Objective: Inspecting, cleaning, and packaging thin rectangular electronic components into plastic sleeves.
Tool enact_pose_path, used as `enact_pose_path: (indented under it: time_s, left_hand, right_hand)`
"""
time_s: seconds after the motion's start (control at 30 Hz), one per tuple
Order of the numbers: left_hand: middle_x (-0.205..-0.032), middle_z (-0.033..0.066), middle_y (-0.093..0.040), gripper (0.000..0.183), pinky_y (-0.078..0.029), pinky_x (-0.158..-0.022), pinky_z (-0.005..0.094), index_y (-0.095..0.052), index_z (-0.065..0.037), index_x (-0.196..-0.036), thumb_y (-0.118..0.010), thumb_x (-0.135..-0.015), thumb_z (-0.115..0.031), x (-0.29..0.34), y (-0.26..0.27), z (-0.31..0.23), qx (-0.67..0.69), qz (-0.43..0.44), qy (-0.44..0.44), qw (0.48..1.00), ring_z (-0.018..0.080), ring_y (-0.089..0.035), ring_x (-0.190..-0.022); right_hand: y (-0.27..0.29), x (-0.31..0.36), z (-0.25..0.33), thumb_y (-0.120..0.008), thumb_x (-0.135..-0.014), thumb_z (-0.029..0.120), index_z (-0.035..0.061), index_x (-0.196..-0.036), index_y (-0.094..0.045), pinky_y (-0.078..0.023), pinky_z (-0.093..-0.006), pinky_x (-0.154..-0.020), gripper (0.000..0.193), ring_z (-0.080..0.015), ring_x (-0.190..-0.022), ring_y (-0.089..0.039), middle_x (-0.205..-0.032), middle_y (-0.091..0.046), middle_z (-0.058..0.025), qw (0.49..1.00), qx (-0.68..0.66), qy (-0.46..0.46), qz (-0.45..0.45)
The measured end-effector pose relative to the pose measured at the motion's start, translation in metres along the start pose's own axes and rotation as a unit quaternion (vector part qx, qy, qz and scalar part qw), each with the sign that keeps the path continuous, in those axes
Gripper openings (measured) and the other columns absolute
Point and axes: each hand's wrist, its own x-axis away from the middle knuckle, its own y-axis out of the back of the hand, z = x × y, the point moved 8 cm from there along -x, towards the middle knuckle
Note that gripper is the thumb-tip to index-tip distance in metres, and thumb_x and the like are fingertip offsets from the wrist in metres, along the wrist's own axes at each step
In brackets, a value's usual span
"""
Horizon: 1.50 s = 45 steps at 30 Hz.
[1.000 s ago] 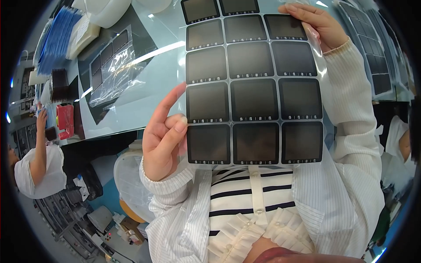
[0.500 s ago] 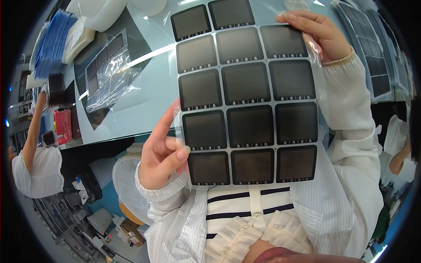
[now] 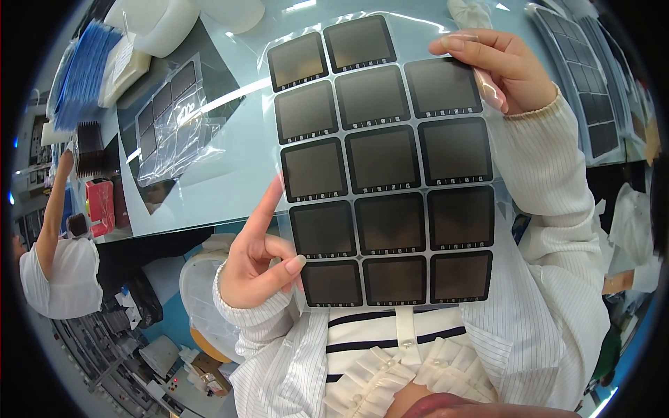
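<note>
Between my hands, in front of my chest, a clear plastic sheet (image 3: 352, 194) carries rows of dark rectangular panels with black borders and small white marks along their lower edges. The far left part holds two panels, and the far right corner has none. My left hand (image 3: 254, 268) pinches the sheet's lower left edge between thumb and fingers, its index finger stretched up along the side. At the upper right corner my right hand (image 3: 498, 63) grips the film between thumb and fingers. The sheet is tilted, and the glass table shows behind it.
A similar panel sheet in clear wrap (image 3: 171, 125) lies on the glass table (image 3: 230, 174), left. Blue sheets (image 3: 87, 73) are stacked beyond it, beside a white container (image 3: 164, 24). More panel sheets (image 3: 578, 76) lie at right. A red box (image 3: 100, 207) and another person (image 3: 59, 272) are far left.
The sheet's far edge has dropped toward me and its tilt has changed. My right hand has come down slightly; both hands keep their hold.
</note>
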Motion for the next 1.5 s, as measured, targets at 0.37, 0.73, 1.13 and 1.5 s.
enact_pose_path:
  time_s: [0.37, 0.73, 1.13, 1.5]
  left_hand:
    - [-0.064, 0.0063, -0.062, 0.083, -0.042, -0.054, 0.0176, 0.008, 0.0, -0.144, -0.049, -0.084, 0.006, 0.0, 0.004, 0.003, -0.049, 0.026, 0.021, 0.998, 0.0069, -0.054, -0.053]
    - [-0.066, 0.0064, -0.063, 0.084, -0.046, -0.062, 0.0202, 0.007, -0.001, -0.144, -0.052, -0.085, 0.006, -0.002, 0.002, 0.005, -0.09, 0.04, 0.032, 0.995, 0.0106, -0.062, -0.061]
    - [-0.066, 0.0071, -0.064, 0.086, -0.045, -0.06, 0.0196, 0.007, -0.001, -0.144, -0.053, -0.083, 0.006, -0.012, 0.005, 0.002, -0.156, -0.001, 0.049, 0.987, 0.0101, -0.06, -0.058]
    - [-0.077, 0.0056, -0.061, 0.089, -0.044, -0.057, 0.0226, -0.028, -0.005, -0.141, -0.078, -0.067, -0.009, -0.039, 0.017, -0.059, -0.436, -0.15, -0.059, 0.886, 0.0116, -0.054, -0.064]
  right_hand:
    - [-0.01, 0.001, 0.01, -0.059, -0.089, 0.014, -0.0053, -0.099, -0.064, -0.032, -0.0135, -0.034, 0.022, -0.0031, -0.036, -0.047, -0.091, -0.066, -0.0082, 0.999, 0.037, 0.013, -0.026]
    - [-0.011, 0.006, 0.015, -0.059, -0.088, 0.01, -0.0066, -0.098, -0.064, -0.031, -0.0148, -0.033, 0.02, -0.0044, -0.034, -0.046, -0.09, -0.066, -0.0102, 0.998, 0.041, 0.011, -0.043]
    - [-0.015, -0.013, 0.004, -0.061, -0.086, 0.01, -0.0048, -0.102, -0.064, -0.03, -0.0166, -0.034, 0.022, -0.0043, -0.036, -0.046, -0.078, -0.063, -0.005, 0.995, 0.086, -0.024, -0.047]
    - [-0.009, -0.031, -0.008, -0.065, -0.082, 0.008, 0.0064, -0.135, -0.038, -0.033, -0.0207, -0.036, 0.06, -0.0065, -0.042, -0.047, -0.079, -0.055, -0.0024, 0.975, 0.202, 0.002, -0.088]
